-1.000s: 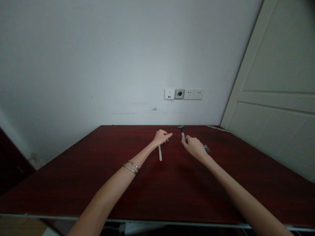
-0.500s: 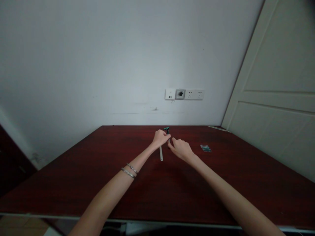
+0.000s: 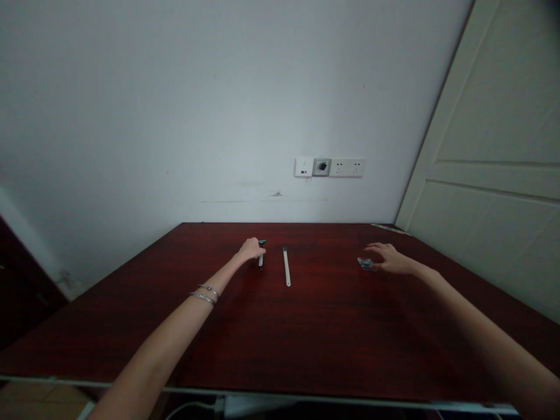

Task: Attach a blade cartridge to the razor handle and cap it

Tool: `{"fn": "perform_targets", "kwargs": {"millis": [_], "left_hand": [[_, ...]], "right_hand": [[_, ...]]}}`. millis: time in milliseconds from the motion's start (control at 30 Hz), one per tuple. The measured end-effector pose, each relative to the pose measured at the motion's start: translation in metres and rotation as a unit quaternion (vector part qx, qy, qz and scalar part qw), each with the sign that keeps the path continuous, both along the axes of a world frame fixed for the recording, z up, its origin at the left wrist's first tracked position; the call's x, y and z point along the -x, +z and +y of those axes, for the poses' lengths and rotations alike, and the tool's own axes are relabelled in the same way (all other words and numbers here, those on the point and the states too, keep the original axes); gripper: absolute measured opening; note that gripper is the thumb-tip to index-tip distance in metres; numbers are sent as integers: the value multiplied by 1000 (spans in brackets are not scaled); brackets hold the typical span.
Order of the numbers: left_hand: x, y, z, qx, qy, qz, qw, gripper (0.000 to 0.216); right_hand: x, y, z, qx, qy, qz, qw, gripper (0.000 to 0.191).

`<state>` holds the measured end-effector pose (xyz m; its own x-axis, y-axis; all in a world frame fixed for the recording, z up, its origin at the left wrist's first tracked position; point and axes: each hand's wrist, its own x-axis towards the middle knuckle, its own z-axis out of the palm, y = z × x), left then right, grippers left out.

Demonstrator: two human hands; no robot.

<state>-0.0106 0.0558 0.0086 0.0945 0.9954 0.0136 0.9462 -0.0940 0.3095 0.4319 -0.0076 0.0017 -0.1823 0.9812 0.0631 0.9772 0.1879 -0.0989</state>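
My left hand (image 3: pixel 252 249) is closed around a razor (image 3: pixel 261 261) just left of the table's middle. The razor's greenish head shows above the fingers and its pale handle with a dark end points toward me. To its right lies a slim white stick-like handle (image 3: pixel 286 268) with a dark far tip and a small hole at the near end. My right hand (image 3: pixel 388 258) is over at the right with thumb and fingers apart. Beside its fingertips, a small clear pack (image 3: pixel 364 263) with green pieces inside lies on the table; whether the thumb touches it I cannot tell.
The dark red wooden table (image 3: pixel 262 338) reaches back to a pale wall with a row of sockets (image 3: pixel 330 167). A pale strip (image 3: pixel 391 229) lies at the far right corner. A white panelled door (image 3: pixel 485 204) stands along the right side.
My hands have moved apart. The left one has carried the razor leftward and lower, uncovering the white handle. My right hand has left the razor and moved right to the clear pack.
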Motion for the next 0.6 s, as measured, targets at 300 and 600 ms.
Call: {"fn": "perform_targets", "kwargs": {"millis": [300, 600], "left_hand": [[-1, -17, 9, 33, 3, 27, 999, 21], [-1, -17, 5, 27, -20, 42, 999, 27]], "right_hand": [[-11, -14, -4, 61, -23, 63, 996, 68], [-17, -24, 12, 74, -6, 136, 988, 67]]}}
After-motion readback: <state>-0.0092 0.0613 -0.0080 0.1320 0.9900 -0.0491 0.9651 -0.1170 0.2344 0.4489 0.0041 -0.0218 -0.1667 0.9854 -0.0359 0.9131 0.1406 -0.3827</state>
